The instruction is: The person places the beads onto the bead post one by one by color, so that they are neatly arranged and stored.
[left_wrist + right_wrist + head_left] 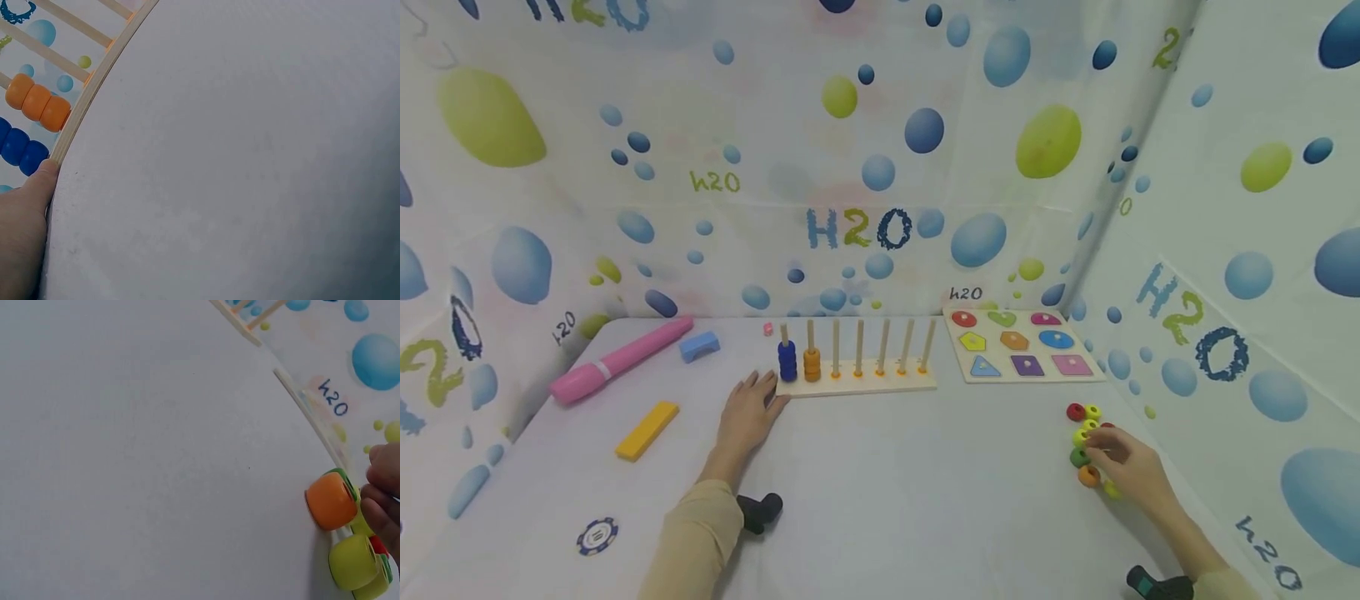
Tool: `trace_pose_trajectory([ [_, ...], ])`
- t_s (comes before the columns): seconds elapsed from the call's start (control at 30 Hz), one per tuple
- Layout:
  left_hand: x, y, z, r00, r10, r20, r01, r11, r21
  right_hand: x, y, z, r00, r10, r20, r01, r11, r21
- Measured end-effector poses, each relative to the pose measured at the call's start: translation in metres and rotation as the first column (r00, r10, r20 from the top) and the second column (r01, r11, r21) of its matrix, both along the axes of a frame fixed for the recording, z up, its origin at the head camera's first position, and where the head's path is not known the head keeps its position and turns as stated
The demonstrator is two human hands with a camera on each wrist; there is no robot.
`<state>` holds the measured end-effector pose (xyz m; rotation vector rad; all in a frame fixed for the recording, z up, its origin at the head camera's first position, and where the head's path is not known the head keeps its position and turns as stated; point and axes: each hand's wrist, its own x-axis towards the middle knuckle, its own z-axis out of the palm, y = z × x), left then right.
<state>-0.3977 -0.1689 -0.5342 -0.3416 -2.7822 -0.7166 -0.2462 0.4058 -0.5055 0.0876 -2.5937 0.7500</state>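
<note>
A wooden peg board [857,380] stands at the middle back of the table, with a stack of blue rings [787,361] on its first peg and orange rings [812,364] on the second; the other pegs are bare. My left hand [758,392] lies flat on the table, a fingertip [45,178] touching the board's left end [94,81]. My right hand [1093,447] curls over a cluster of loose rings at the right: red [1076,412], yellow-green [1081,435], green [1079,457], orange [1088,476]. Its fingertips [378,512] touch the rings beside the orange ring [330,500]; a pinch is not visible.
A shape puzzle board [1022,346] lies at the back right. On the left lie a pink marker [621,360], a blue block [699,346], a yellow bar [647,430] and a poker chip [597,535]. Printed curtain walls enclose the table on three sides.
</note>
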Motion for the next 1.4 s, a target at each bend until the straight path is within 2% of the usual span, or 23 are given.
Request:
trace_pose_trajectory([
  [0.2, -0.001, -0.001, 0.004, 1.0, 0.01, -0.015, -0.01, 1.0, 0.0, 0.007, 0.001, 0.004, 0.996, 0.087, 0.016, -0.087, 0.996, 0.033],
  [0.4, -0.001, -0.002, 0.006, 1.0, 0.016, -0.02, -0.016, 1.0, 0.002, 0.008, 0.0, 0.004, 0.982, 0.183, 0.051, -0.186, 0.98, 0.067],
  [0.5, 0.0, -0.001, 0.006, 1.0, 0.011, -0.021, -0.011, 1.0, 0.003, 0.009, 0.0, 0.002, 0.979, 0.185, 0.083, -0.192, 0.977, 0.091],
  [0.7, 0.0, 0.001, 0.004, 1.0, 0.006, -0.006, -0.006, 1.0, 0.008, 0.01, -0.002, -0.001, 0.979, 0.134, 0.156, -0.153, 0.982, 0.114],
  [0.83, -0.002, 0.002, 0.003, 1.0, 0.0, -0.02, 0.0, 1.0, 0.003, 0.008, -0.003, 0.005, 0.984, 0.135, 0.117, -0.147, 0.984, 0.101],
  [0.93, -0.003, 0.002, 0.003, 1.0, 0.005, -0.026, -0.005, 1.0, -0.005, 0.005, -0.005, 0.01, 0.983, 0.165, 0.086, -0.17, 0.983, 0.063],
  [1.13, 0.0, 0.002, 0.003, 1.0, 0.014, 0.0, -0.014, 1.0, -0.007, -0.003, -0.019, 0.013, 0.976, 0.211, 0.05, -0.211, 0.978, -0.005],
  [1.4, 0.004, 0.005, 0.001, 1.0, 0.02, 0.011, -0.02, 1.0, 0.002, -0.026, -0.049, 0.018, 0.97, 0.242, -0.002, -0.242, 0.97, -0.015],
])
